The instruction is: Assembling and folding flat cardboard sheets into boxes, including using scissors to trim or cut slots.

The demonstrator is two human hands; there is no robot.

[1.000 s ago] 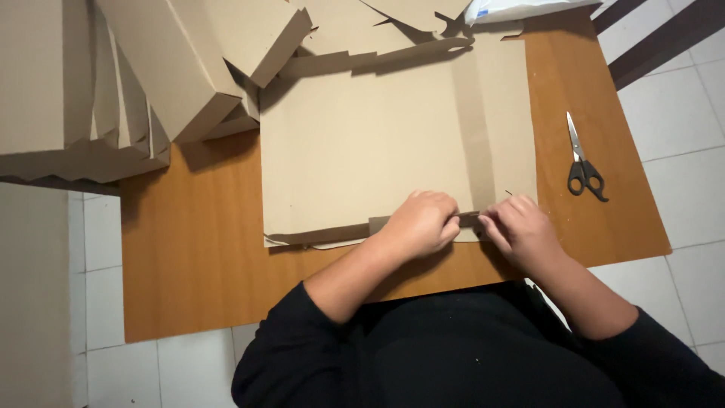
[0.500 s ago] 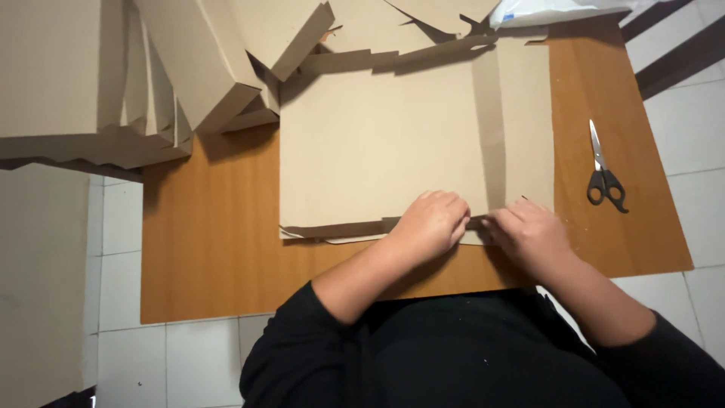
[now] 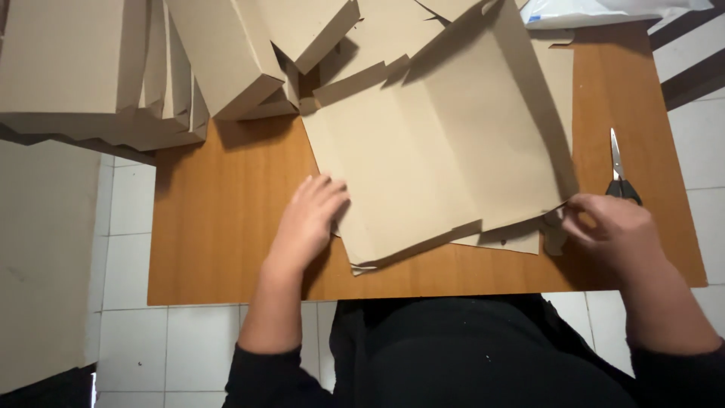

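A large flat sheet of brown cardboard [image 3: 430, 151] with fold creases lies tilted on the wooden table [image 3: 219, 219], its right side lifted. My left hand [image 3: 306, 223] rests flat with fingers spread against the sheet's left near edge. Over at the sheet's lower right corner, my right hand [image 3: 612, 227] pinches the edge between fingers and thumb. More flat cardboard sheets lie under it, their edges showing at the near side.
Folded cardboard boxes [image 3: 113, 68] are stacked at the table's back left, more cardboard pieces behind the sheet. Black-handled scissors [image 3: 621, 170] lie on the table's right side, close to my right hand. A white plastic bag [image 3: 604, 11] sits at the back right. White tiled floor surrounds the table.
My hands were together pressing the sheet's near edge. Now they have moved apart to its left edge and right corner, and the sheet has turned and lifted on its right side.
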